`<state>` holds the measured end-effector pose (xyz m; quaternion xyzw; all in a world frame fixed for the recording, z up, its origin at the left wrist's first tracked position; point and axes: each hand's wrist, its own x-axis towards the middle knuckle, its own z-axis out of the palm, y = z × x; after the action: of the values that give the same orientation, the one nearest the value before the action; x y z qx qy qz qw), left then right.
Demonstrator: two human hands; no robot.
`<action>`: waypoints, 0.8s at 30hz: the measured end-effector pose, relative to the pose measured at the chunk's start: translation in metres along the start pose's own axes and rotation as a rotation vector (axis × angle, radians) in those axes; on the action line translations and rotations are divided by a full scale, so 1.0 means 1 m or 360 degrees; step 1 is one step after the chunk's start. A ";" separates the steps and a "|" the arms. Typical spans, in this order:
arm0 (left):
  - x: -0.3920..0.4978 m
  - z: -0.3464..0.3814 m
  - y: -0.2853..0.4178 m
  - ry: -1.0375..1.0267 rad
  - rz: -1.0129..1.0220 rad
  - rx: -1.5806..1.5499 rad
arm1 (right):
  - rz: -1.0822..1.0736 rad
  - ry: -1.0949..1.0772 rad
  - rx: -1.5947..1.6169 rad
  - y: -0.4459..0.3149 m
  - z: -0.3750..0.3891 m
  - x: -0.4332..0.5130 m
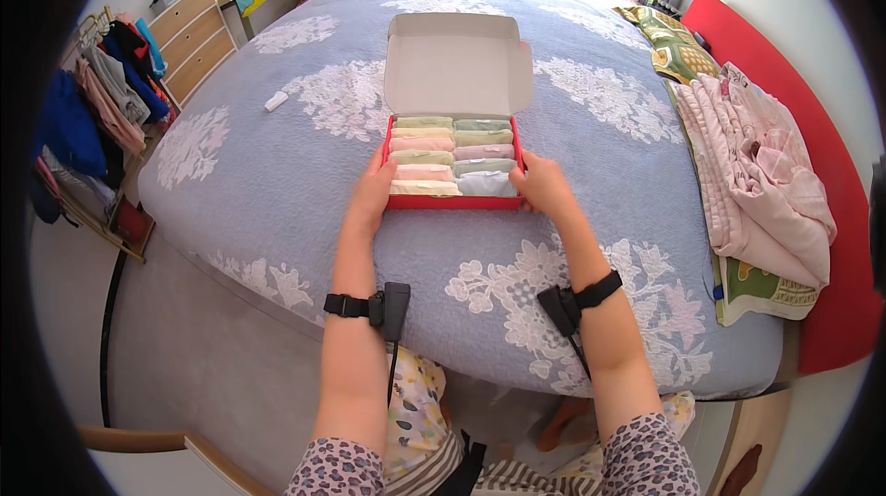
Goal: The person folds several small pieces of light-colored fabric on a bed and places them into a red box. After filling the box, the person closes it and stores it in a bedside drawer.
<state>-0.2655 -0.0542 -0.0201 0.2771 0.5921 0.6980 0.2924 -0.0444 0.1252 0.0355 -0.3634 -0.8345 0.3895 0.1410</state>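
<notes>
A red cardboard box (453,202) rests on the bed, its lid (457,67) raised at the back with the pale inside showing. Two columns of folded cloth items (422,144) in pastel green, yellow, pink, purple and grey fill it. My left hand (374,188) grips the box's left side, thumb over the rim. On the opposite side, my right hand (545,184) holds the right wall near the front corner, with its thumb at the rim. The fingers beneath or behind the walls are partly hidden.
A blue floral bedspread (429,247) covers the bed. Left of the box lies a small white object (275,101). Folded pink bedding (754,171) is piled at right by the red headboard (841,274). A clothes rack (104,108) and a drawer unit (192,43) stand at left.
</notes>
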 end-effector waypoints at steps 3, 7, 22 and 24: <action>-0.005 0.006 0.004 -0.0074 -0.0023 -0.0113 | -0.0043 0.0017 -0.0062 0.002 -0.002 -0.003; -0.021 0.020 0.008 -0.0190 -0.0092 -0.0279 | -0.0048 0.0022 -0.0117 0.007 -0.011 -0.019; -0.117 0.097 0.005 -0.0595 -0.0274 -0.0262 | 0.0223 0.0120 -0.0110 0.058 -0.065 -0.168; -0.131 0.112 0.000 -0.0598 -0.0238 -0.0123 | 0.0311 0.0049 -0.0019 0.064 -0.078 -0.186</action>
<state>-0.0946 -0.0760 -0.0087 0.3462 0.5189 0.6326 0.4590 0.1576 0.0625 0.0476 -0.4497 -0.7951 0.3910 0.1129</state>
